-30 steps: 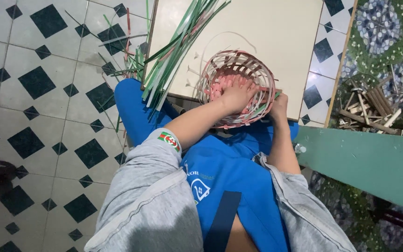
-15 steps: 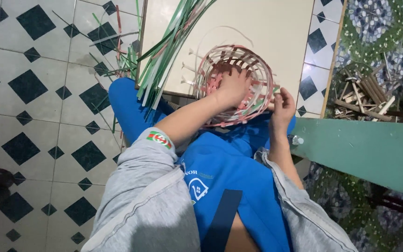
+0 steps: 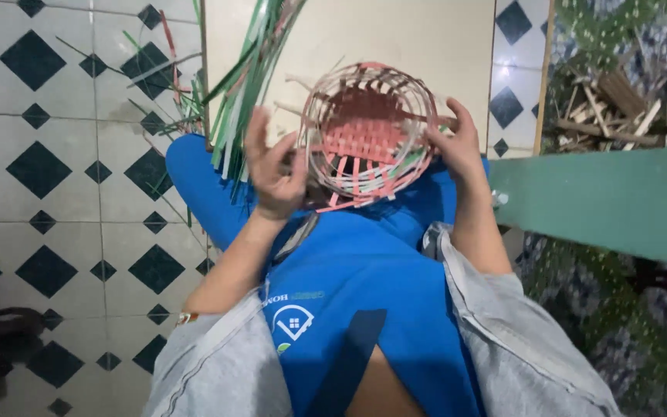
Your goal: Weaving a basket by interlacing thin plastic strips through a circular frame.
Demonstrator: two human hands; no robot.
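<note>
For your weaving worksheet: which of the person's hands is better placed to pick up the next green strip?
Probably the left hand: it is off the woven basket and sits beside the green strips, while the right hand has its grip on the basket's far rim.

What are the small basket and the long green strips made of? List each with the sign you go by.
Basket: flat pink and whitish strips woven over and under, looking like thin plastic strapping or dyed cane; the look leaves it open. The right hand grips its rim; the left hand is beside it.
Green strips: the same sort of flat, flexible banding, smooth and bending in long curves.
</note>
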